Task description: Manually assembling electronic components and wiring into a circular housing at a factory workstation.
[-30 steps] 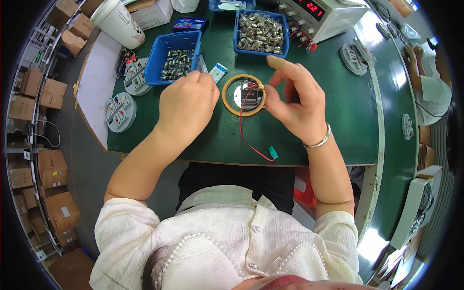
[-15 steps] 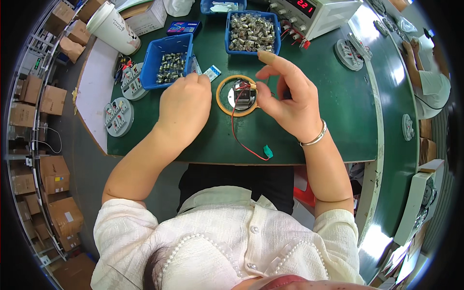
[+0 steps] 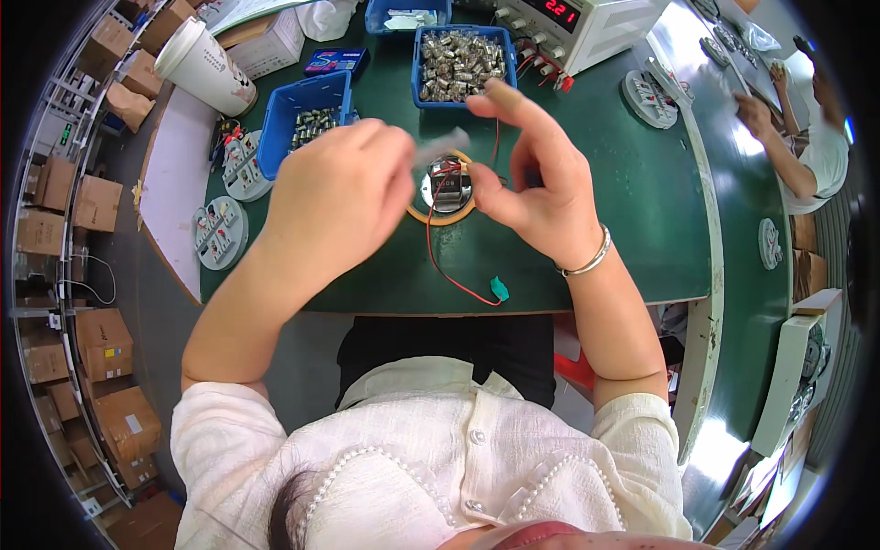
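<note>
A yellowish tape ring (image 3: 438, 218) lies on the green mat, with a small dark and metal component (image 3: 449, 188) inside it. A red and black wire (image 3: 440, 266) runs from the component to a green connector (image 3: 498, 289). My right hand (image 3: 541, 183) pinches the component's right side with thumb and bent fingers, index finger stretched up. My left hand (image 3: 339, 197) hovers just left of the ring. Its fingertips grip a blurred grey piece (image 3: 442, 147) over the component; what it is cannot be made out.
Two blue bins (image 3: 284, 115) (image 3: 417, 64) of small metal parts stand behind the ring. Behind them is a white bench power supply (image 3: 596, 27). A paper cup (image 3: 206, 64) and round white fixtures (image 3: 220, 234) sit left. A co-worker's arm (image 3: 788, 151) works far right.
My left hand has risen off the mat and come toward the ring with a grey piece. My right hand stays on the component. The view has closed in on the hands.
</note>
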The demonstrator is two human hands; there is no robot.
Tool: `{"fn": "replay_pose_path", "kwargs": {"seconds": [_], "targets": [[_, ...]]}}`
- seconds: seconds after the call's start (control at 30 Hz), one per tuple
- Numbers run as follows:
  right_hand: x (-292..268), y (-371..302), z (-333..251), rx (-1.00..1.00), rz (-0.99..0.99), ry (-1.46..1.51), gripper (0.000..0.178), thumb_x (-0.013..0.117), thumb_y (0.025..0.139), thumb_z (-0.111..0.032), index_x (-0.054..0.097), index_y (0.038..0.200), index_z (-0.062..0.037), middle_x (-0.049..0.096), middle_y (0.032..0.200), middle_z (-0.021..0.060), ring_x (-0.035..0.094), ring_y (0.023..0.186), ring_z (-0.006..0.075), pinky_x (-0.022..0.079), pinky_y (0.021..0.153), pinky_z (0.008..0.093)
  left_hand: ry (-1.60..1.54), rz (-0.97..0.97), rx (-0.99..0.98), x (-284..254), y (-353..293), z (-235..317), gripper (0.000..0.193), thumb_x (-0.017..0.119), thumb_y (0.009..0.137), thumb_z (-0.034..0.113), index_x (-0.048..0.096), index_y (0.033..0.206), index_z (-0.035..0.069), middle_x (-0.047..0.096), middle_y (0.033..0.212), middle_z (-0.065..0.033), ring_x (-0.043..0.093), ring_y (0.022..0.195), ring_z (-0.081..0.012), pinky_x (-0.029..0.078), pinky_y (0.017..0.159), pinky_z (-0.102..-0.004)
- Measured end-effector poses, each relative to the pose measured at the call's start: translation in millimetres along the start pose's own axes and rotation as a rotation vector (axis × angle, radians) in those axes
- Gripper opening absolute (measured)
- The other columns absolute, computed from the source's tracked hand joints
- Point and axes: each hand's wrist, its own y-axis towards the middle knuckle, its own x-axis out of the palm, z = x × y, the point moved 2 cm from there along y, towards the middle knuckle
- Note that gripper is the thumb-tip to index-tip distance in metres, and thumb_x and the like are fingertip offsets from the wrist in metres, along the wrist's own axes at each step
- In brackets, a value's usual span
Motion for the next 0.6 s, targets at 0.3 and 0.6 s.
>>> {"fn": "replay_pose_path", "kwargs": {"seconds": [0.3, 0.6], "targets": [[-6, 0, 11, 0.259, 0.045, 0.428, 0.06, 0.068, 0.082, 0.004, 0.048, 0.139, -0.0045, 0.067, 0.089, 0.0003, 0.051, 0.063, 0.0007, 0.043, 0.057, 0.0168, -0.733, -0.172, -0.098, 8, 23, -1, 0.013, 0.058, 0.095, 0.014, 0.056, 0.092, 0.001, 0.059, 0.075, -0.0104, 0.057, 0.064, -0.0182, 0.044, 0.057, -0.0316], [-21, 5, 15, 0.413, 0.092, 0.576, 0.058, 0.067, 0.085, 0.003, 0.045, 0.139, 0.0003, 0.064, 0.084, 0.0001, 0.056, 0.07, 0.0028, 0.045, 0.061, 0.0166, -1.072, -0.019, -0.224, 30, 25, -16, 0.016, 0.055, 0.098, 0.016, 0.056, 0.092, 0.001, 0.054, 0.068, -0.0027, 0.049, 0.063, -0.0076, 0.04, 0.056, -0.0273]]}}
